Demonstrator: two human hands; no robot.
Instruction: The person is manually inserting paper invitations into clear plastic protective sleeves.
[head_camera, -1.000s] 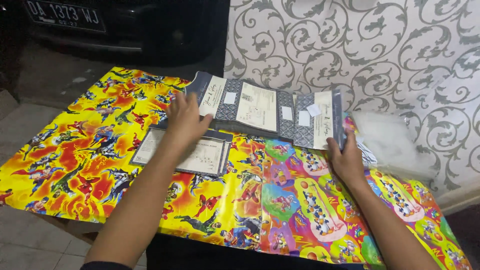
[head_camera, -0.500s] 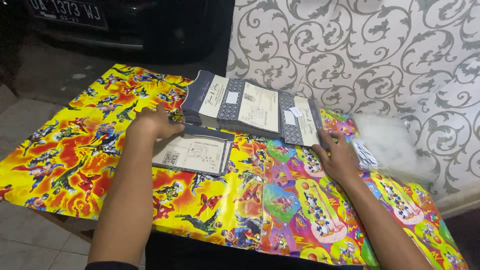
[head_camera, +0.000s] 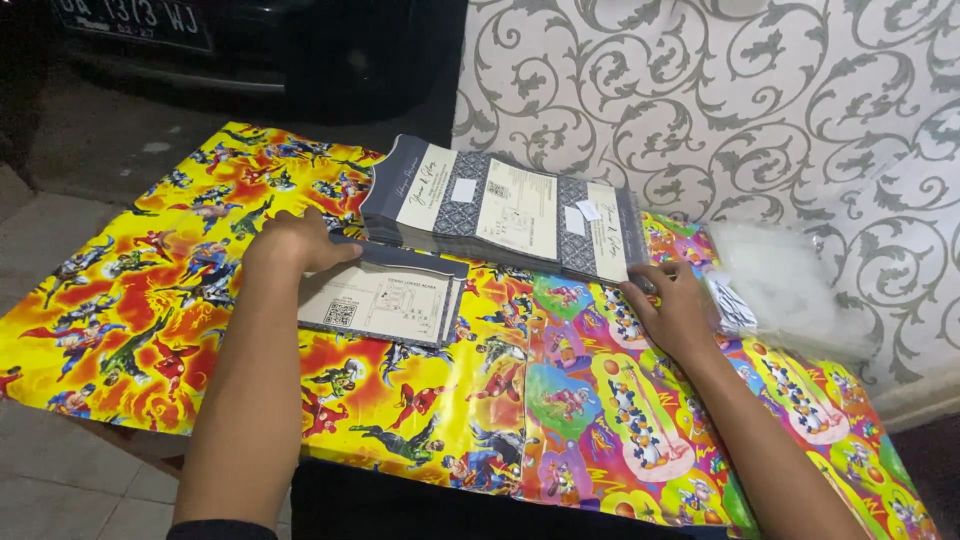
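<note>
A thick stack of unfolded dark grey and cream cards lies across the back of the table. My left hand rests knuckles-up at the stack's left end, fingers curled against its lower edge and over a smaller pile of folded cards lying in front. My right hand lies flat on the table at the stack's right end, fingertips touching its lower right corner. Neither hand lifts anything.
The table wears a bright cartoon-print cover, yellow on the left and multicoloured on the right. A heap of clear plastic sleeves sits right of my right hand. A grey swirl-patterned wall stands behind; a dark car is parked at the far left.
The stack's right flap, held upright a second ago, now lies flat. My right hand came down to the table, and my left hand slid from the stack's top to its left end.
</note>
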